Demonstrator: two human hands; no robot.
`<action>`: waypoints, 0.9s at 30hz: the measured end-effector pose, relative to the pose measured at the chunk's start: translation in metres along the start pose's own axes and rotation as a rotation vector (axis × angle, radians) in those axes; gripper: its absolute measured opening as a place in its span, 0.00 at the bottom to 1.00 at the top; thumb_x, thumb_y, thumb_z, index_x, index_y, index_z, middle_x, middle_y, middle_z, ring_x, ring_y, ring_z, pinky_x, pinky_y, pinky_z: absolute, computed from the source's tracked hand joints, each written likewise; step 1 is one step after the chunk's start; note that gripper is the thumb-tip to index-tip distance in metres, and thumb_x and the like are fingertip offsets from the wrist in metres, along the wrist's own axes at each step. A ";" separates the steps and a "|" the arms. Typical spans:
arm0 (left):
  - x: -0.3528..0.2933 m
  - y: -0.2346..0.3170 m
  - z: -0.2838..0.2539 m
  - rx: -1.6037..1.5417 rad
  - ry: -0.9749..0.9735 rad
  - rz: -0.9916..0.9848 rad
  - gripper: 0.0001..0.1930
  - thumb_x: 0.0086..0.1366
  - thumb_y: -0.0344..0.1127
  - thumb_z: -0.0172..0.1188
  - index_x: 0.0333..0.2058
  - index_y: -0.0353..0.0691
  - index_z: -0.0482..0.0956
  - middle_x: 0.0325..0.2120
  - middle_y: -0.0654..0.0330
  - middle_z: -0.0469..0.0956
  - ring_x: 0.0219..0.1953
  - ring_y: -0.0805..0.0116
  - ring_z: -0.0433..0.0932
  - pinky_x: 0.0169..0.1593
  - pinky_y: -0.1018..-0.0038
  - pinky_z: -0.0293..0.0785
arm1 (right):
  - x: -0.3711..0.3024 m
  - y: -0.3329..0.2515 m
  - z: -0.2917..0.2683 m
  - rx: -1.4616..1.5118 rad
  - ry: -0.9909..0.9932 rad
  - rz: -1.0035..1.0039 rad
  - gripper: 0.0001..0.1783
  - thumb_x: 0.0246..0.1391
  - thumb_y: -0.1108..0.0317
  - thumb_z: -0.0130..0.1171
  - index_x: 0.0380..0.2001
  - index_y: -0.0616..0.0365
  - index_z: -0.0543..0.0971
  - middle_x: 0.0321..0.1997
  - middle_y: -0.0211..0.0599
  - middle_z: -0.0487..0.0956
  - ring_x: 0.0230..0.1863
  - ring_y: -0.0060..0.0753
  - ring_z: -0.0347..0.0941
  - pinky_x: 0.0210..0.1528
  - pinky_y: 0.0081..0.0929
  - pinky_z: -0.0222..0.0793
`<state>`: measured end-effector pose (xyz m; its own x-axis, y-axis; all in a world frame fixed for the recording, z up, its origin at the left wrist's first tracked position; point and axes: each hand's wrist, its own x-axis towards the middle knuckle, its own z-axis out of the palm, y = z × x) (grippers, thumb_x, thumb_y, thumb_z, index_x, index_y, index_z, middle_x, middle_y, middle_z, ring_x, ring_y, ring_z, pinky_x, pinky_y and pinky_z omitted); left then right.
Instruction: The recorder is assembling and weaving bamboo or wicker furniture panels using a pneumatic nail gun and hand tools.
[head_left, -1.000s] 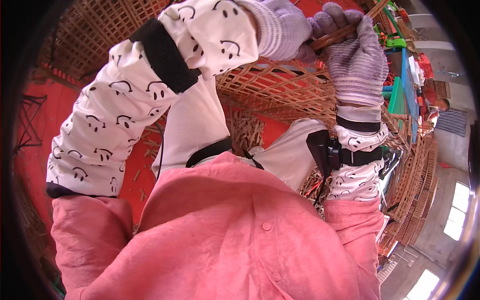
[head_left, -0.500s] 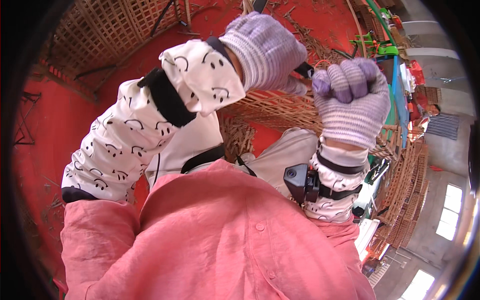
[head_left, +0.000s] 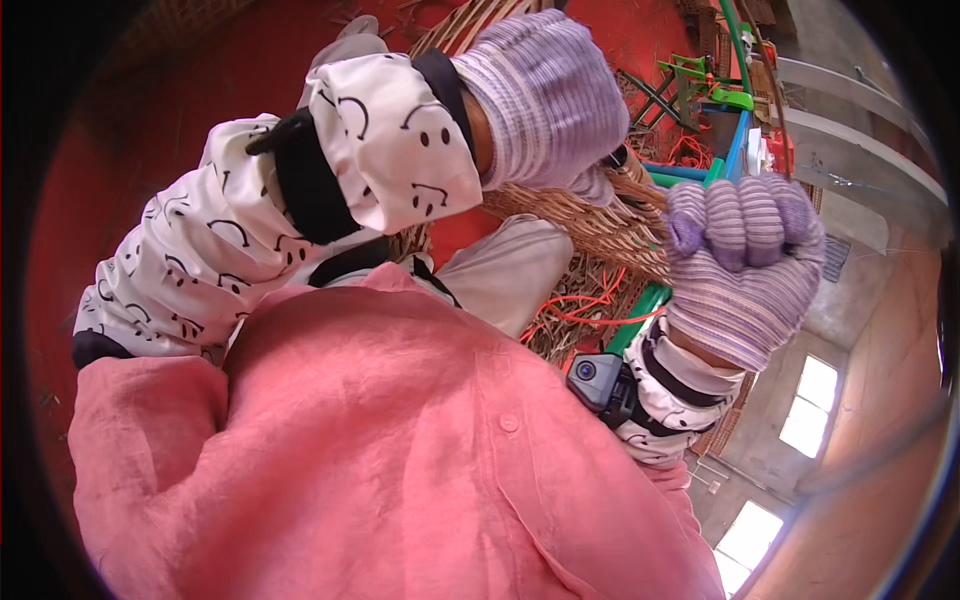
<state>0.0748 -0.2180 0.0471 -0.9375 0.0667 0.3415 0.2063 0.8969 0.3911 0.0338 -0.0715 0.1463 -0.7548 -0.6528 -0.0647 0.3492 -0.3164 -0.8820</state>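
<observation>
My left hand (head_left: 545, 105), in a purple-and-white striped knit glove, is curled with its back toward me. A short dark stick-like piece (head_left: 616, 157) pokes out by its thumb side; the rest of that piece is hidden. Below the hand lies a woven wicker piece (head_left: 600, 225) of thin brown strips, its right end running toward my right hand. My right hand (head_left: 745, 240), gloved alike, is a closed fist with the fingers toward me. A thin brown strip (head_left: 778, 90) comes down to the top of this fist; whether the fingers grip it or it passes behind is hidden.
Loose brown strips and an orange cord (head_left: 600, 305) lie by my knee (head_left: 515, 270) near a green bar (head_left: 640, 318). A green-topped folding stool (head_left: 700, 85) stands beyond my hands on the red floor (head_left: 240, 60). A small camera (head_left: 597, 380) is strapped to my right forearm.
The view has swung to the right. My right fist has moved right and lower, farther from my left hand. The wicker piece shows between them, and the orange cord has come into view.
</observation>
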 end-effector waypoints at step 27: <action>-0.011 0.010 -0.015 0.067 -0.096 0.135 0.18 0.51 0.42 0.64 0.42 0.48 0.76 0.27 0.64 0.79 0.28 0.61 0.78 0.36 0.65 0.70 | 0.098 0.052 -0.053 -0.738 -0.009 0.300 0.06 0.56 0.66 0.51 0.31 0.57 0.73 0.22 0.31 0.73 0.22 0.32 0.70 0.26 0.34 0.69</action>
<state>0.0917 -0.2166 0.0599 -0.9257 0.2269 0.3027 0.3159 0.9039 0.2883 -0.0513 -0.1154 0.0694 -0.6813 -0.6445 -0.3471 0.0763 0.4090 -0.9093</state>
